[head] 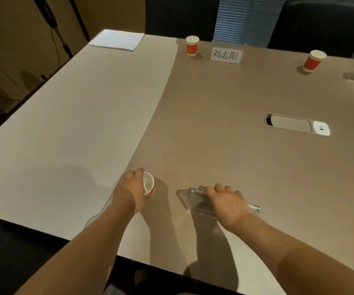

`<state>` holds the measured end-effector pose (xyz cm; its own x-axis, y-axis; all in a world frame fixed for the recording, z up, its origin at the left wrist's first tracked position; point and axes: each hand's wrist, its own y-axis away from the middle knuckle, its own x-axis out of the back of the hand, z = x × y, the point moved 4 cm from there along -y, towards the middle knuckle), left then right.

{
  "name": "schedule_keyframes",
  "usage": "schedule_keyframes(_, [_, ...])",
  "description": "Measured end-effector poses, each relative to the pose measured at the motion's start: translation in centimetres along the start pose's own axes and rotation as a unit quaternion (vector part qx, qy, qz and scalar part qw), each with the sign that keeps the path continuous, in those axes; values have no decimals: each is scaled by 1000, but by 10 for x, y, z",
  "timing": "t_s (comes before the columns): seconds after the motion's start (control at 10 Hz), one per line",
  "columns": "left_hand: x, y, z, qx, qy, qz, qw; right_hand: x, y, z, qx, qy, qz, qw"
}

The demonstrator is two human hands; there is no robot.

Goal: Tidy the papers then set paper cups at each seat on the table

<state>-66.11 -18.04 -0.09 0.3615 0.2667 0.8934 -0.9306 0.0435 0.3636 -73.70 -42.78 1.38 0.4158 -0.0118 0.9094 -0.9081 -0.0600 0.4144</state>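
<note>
1. Red-and-white paper cup (148,185) sits in the left hand (134,188), close to the near edge of the surface (214,124); the fingers curl round its side, so this grip holds the cup, which tilts with its mouth toward the right.
2. The right hand (228,202) lies on a clear plastic name stand (201,206) just to the right of that cup, fingers curled over its top edge, a grip on the stand.
3. Two more cups stand upright along the far edge: one (192,45) just left of a name card (226,54), another (313,60) well to the right.
4. A tidy stack of white paper (117,40) rests at the far left corner.
5. A cable hatch (297,124) is set into the surface on the right.
</note>
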Motion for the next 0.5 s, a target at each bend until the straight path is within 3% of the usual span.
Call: schedule_keyframes(0.5, [5, 0, 12, -104, -33, -31, 994, -4, -2, 0, -15, -13, -9, 1000])
